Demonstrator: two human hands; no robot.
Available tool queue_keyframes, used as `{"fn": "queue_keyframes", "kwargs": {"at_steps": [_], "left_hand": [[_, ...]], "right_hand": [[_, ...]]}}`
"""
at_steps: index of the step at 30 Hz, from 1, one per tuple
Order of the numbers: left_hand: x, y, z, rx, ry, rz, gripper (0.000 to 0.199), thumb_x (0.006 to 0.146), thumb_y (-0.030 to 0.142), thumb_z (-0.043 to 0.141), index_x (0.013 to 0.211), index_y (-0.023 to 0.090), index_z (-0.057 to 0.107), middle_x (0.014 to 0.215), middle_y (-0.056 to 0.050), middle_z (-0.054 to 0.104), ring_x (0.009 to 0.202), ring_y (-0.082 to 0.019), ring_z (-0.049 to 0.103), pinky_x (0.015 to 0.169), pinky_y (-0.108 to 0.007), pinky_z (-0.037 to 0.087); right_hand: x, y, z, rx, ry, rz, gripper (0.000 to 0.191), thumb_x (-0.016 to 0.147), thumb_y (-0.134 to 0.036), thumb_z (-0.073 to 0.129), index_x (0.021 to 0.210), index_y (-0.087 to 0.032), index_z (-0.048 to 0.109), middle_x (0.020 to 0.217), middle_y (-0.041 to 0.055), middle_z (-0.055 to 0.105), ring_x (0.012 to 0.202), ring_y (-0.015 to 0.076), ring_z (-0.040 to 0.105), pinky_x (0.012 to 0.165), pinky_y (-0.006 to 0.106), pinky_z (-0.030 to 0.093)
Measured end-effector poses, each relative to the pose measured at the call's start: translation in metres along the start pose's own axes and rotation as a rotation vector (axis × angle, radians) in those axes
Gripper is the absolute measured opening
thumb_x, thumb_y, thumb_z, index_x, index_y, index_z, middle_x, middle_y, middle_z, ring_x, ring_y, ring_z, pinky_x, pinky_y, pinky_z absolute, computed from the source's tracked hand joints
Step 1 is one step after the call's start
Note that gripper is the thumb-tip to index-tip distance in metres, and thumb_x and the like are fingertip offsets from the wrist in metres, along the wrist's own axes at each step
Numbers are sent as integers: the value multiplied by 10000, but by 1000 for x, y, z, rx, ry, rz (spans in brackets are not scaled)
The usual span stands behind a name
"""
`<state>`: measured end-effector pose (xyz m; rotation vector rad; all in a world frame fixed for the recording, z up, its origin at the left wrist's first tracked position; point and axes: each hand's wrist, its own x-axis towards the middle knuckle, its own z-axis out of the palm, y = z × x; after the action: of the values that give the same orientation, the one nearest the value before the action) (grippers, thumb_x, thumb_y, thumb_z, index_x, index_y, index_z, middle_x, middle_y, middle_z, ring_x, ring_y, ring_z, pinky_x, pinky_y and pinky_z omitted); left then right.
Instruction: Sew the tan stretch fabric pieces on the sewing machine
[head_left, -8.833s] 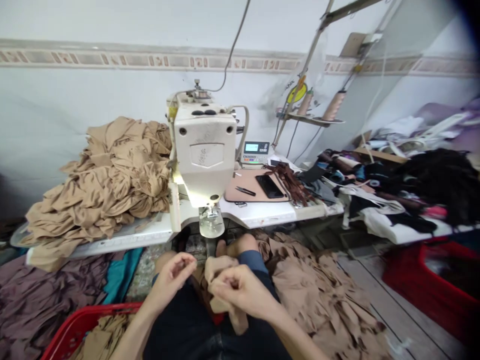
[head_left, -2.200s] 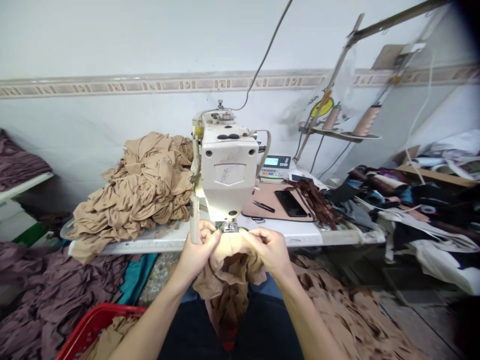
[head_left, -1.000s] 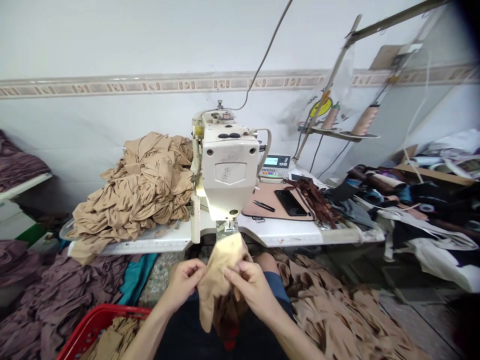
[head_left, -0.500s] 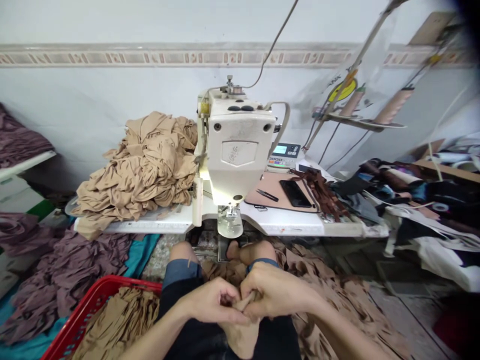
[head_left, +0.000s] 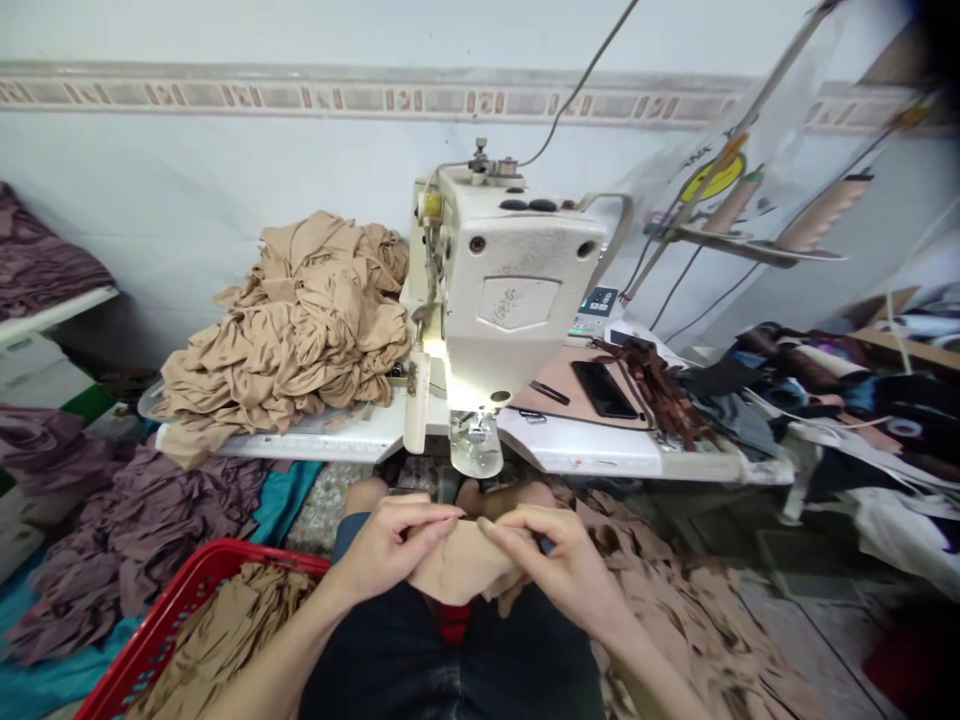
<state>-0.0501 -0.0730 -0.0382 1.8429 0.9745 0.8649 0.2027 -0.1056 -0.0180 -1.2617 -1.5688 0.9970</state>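
Note:
Between my two hands a piece of beige fabric [head_left: 466,562] is stretched out above my lap. My left hand [head_left: 390,545] pinches its upper edge between thumb and fingers. A short way to the right, my right hand [head_left: 551,555] pinches the same edge. The cloth hangs down from both pinches, and its lower right part is bunched. Just beyond my hands stands a white sewing machine [head_left: 517,290], its lamp lit over the needle area. The fabric is apart from the machine.
A beige cloth heap [head_left: 300,320] lies left on the table [head_left: 592,455]. Right of the machine are a phone [head_left: 604,388] and a dark slim tool [head_left: 550,392]. A red basket [head_left: 202,560] of cloth stands lower left; more beige cloth [head_left: 690,610] lies lower right.
My hands were close together with the fabric bunched between them. They have moved apart and up a little, and the fabric is now spread. The view has shifted slightly.

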Motion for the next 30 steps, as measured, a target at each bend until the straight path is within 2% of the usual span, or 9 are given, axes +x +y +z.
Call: {"fn": "queue_keyframes", "kwargs": {"at_steps": [3, 7, 10, 13, 18, 23, 30], "left_hand": [[7, 6, -6, 92, 11, 92, 293, 1059, 347, 624, 1123, 219, 880, 835, -93, 777, 762, -230, 690, 701, -300, 497], [16, 12, -7, 62, 60, 121, 334, 1088, 325, 554, 1022, 194, 853, 879, -86, 774, 808, -220, 692, 754, -289, 510], [27, 17, -5, -34, 102, 62, 344, 1071, 364, 564, 938, 182, 824, 888, -75, 783, 824, -223, 691, 780, -289, 515], [38, 19, -4, -118, 146, -46, 342, 1009, 432, 643, 853, 167, 794, 810, -60, 759, 757, -214, 663, 698, -273, 491], [52, 25, -5, -145, 240, -159, 332, 921, 464, 735, 773, 169, 705, 630, 12, 586, 597, -148, 531, 565, -237, 379], [69, 28, -4, -173, 367, -125, 264, 879, 404, 783, 815, 193, 636, 639, 48, 516, 590, -129, 493, 585, -230, 382], [89, 19, 2, -335, 361, -121, 358, 855, 454, 822, 920, 209, 569, 591, 117, 407, 511, -88, 376, 536, -198, 305]], "right_hand": [[-1, -8, -1, -186, 26, -190, 336, 1031, -392, 671, 808, -194, 824, 678, 43, 697, 622, 195, 607, 610, 308, 434], [8, -15, -2, -236, 157, -260, 324, 1036, -379, 664, 829, -192, 830, 655, 31, 652, 577, 173, 548, 592, 308, 420], [21, -15, -4, -188, 220, -200, 341, 998, -414, 698, 776, -182, 813, 626, 9, 604, 558, 153, 488, 557, 298, 374], [35, -9, -6, -50, 207, -71, 383, 943, -493, 737, 757, -164, 801, 632, 11, 623, 597, 162, 519, 571, 286, 408], [48, 0, -9, 95, 199, 19, 452, 882, -574, 780, 756, -140, 789, 636, 23, 631, 630, 181, 544, 586, 290, 451], [61, 5, -11, 110, 279, 16, 475, 864, -588, 796, 700, -145, 750, 616, 10, 596, 603, 168, 516, 576, 290, 428], [75, 20, -14, 115, 325, -13, 463, 868, -583, 802, 746, -136, 798, 688, 38, 693, 668, 200, 590, 635, 302, 468]]}}
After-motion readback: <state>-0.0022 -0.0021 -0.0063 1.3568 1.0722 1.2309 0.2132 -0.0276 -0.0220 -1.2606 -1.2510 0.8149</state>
